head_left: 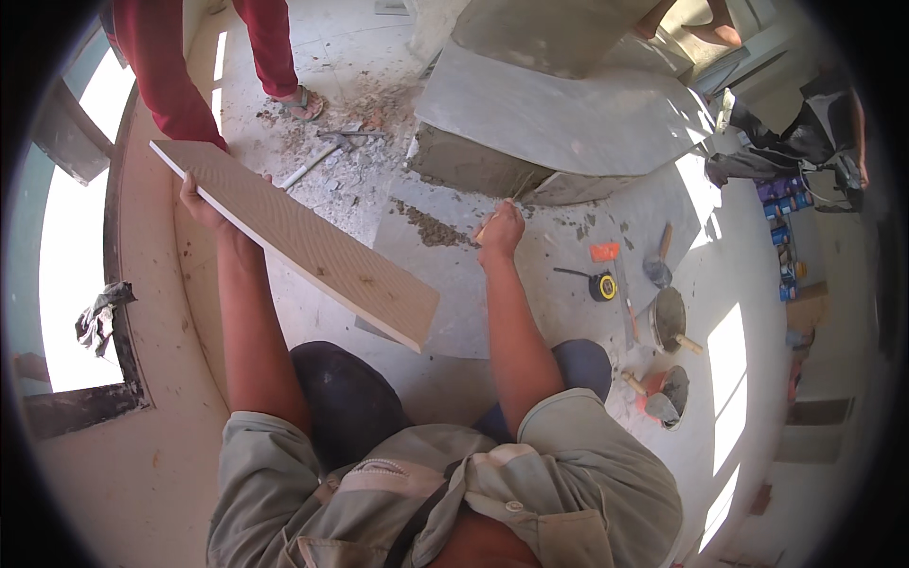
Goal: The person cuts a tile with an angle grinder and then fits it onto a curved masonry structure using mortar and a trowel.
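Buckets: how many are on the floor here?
2: a grey bucket right of the tape measure, and a red bucket just below it in the picture. Others may be hidden.

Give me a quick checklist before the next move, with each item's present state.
1. Board held: ok; the left hand grips it from beneath, near its left end.
2. Right hand free: cannot tell; its fingers are curled, and a pale bit shows there.
3. Floor swept: not ok; rubble lies around the hammer, and crumbs beside the right hand.
4. Red trouser leg clear of the board: cannot tell; they overlap in view.
5. Tape measure away from both hands: ok; it lies on the right.
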Action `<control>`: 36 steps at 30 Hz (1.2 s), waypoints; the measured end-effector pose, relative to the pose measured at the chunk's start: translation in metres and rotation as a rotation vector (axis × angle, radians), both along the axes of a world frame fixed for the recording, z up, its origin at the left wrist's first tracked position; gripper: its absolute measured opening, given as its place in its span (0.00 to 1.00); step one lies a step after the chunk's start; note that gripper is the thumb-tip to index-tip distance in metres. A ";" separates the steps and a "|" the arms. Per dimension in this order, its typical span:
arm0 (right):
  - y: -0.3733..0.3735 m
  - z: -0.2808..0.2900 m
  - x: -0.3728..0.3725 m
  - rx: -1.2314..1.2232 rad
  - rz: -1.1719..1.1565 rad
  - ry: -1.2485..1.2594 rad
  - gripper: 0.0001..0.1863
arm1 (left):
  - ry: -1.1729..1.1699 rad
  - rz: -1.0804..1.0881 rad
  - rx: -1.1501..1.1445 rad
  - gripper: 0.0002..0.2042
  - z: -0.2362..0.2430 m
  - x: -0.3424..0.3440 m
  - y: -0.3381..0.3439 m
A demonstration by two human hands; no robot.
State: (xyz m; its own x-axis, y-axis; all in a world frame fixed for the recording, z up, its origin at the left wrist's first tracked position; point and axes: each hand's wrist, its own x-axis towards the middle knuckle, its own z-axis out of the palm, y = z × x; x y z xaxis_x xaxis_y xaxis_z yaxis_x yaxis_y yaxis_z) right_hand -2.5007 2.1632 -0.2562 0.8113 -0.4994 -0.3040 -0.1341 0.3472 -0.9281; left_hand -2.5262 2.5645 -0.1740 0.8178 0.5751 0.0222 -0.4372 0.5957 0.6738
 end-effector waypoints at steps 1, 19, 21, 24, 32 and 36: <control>0.002 0.001 0.005 -0.040 0.030 0.003 0.16 | -0.002 -0.011 0.000 0.37 0.000 0.001 0.000; 0.041 -0.008 -0.008 -0.321 0.229 0.108 0.16 | 0.044 -0.083 -0.083 0.37 -0.011 -0.004 0.018; 0.027 -0.002 -0.013 -0.160 0.131 0.015 0.17 | 0.134 0.046 -0.064 0.34 -0.014 -0.001 0.019; 0.008 0.000 0.016 -0.068 -0.059 -0.006 0.16 | -0.165 -0.036 -0.066 0.32 -0.020 0.014 0.014; 0.030 -0.016 0.004 -0.193 0.082 0.047 0.19 | 0.013 0.110 -0.159 0.31 -0.011 0.008 0.002; 0.025 -0.008 0.010 -0.162 -0.034 0.013 0.18 | 0.039 0.047 -0.168 0.30 -0.006 0.003 -0.004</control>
State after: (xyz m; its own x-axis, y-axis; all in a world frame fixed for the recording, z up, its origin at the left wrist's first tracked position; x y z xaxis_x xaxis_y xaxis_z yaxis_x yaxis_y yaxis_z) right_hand -2.4903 2.1884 -0.2646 0.7896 -0.5698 -0.2278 -0.1376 0.1974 -0.9706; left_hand -2.5236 2.5601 -0.1799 0.7880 0.6060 -0.1092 -0.4427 0.6808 0.5835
